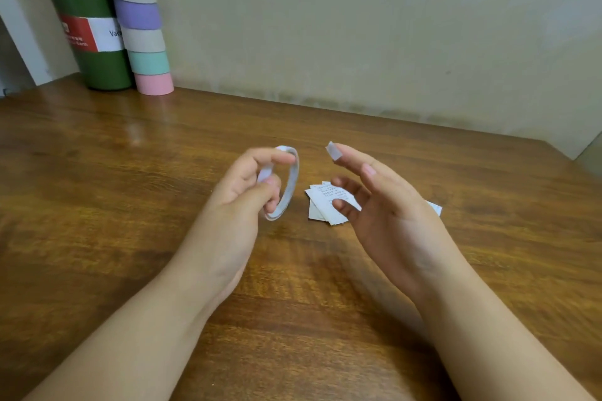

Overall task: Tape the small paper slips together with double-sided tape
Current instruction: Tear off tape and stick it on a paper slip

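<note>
Left hand (242,187) grips tape roll (286,185) — right hand (374,202) spread, tape piece (333,151) on fingertip.

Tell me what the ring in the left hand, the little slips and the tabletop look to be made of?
Tape roll: thin, whitish, semi-translucent, likely plastic or paper tape, nearly used up. Paper slips: matte white printed paper, receipt-like. Table: brown wood grain with a soft sheen, wood or laminate.

My right hand (384,205) covers part of slips (327,202); one corner pokes out behind it, count unclear. Print on slips too small to read. Left hand (247,192) blurred, fingers hide part of tape roll (286,185). Bottle (88,26) and striped tube (140,19) cut off at top edge; bottle label partly hidden by tube.
</note>
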Demonstrator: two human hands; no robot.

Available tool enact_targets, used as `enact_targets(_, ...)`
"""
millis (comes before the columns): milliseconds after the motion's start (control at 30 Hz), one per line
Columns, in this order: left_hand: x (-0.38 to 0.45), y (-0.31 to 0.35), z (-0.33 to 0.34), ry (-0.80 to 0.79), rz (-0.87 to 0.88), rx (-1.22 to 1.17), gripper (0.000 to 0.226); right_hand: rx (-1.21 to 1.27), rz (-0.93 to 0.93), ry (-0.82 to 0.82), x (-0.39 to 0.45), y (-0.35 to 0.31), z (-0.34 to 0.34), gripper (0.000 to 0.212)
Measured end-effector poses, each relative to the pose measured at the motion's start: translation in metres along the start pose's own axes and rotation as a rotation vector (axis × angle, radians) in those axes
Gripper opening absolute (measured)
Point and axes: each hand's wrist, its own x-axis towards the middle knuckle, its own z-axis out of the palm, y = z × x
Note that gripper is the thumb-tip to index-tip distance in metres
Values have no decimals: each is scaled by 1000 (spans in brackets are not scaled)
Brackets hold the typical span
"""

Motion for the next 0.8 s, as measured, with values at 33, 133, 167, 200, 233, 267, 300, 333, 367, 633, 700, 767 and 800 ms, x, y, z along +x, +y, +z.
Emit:
enact_targets(33,-1,3,0,-28,-20,-45,29,7,0,-12,0,0,0,32)
enact_targets(133,-2,5,-1,-89,-68,-101,24,2,3,-40,0,1,2,34)
enact_targets(167,-3,6,-1,-86,-72,-106,28,9,7,-43,-1,2,2,34)
enact_targets(200,-3,7,0,-70,-77,-103,34,20,9,-44,0,2,2,34)
enact_targets(233,-3,7,0,-49,-87,-89,39,31,8,-43,0,2,2,34)
enact_targets(267,-3,7,1,-24,-95,-62,41,38,6,-40,0,3,2,34)
enact_targets(300,-2,6,2,-2,-93,-20,42,45,4,-40,0,3,1,34)
enact_targets(333,-2,3,2,19,-80,36,43,52,1,-41,0,3,1,35)
enact_targets(367,-1,0,1,34,-60,100,42,60,-1,-43,0,2,1,35)
enact_targets(633,-2,-11,-3,18,42,332,30,123,43,-79,3,7,3,39)
enact_targets(700,-2,-10,-3,20,71,382,35,109,71,-101,3,9,4,41)
enact_targets(767,-4,-7,-3,-12,94,371,42,96,101,-129,3,10,4,43)
enact_targets(800,-5,-4,-1,-44,100,328,43,93,116,-142,2,11,4,44)
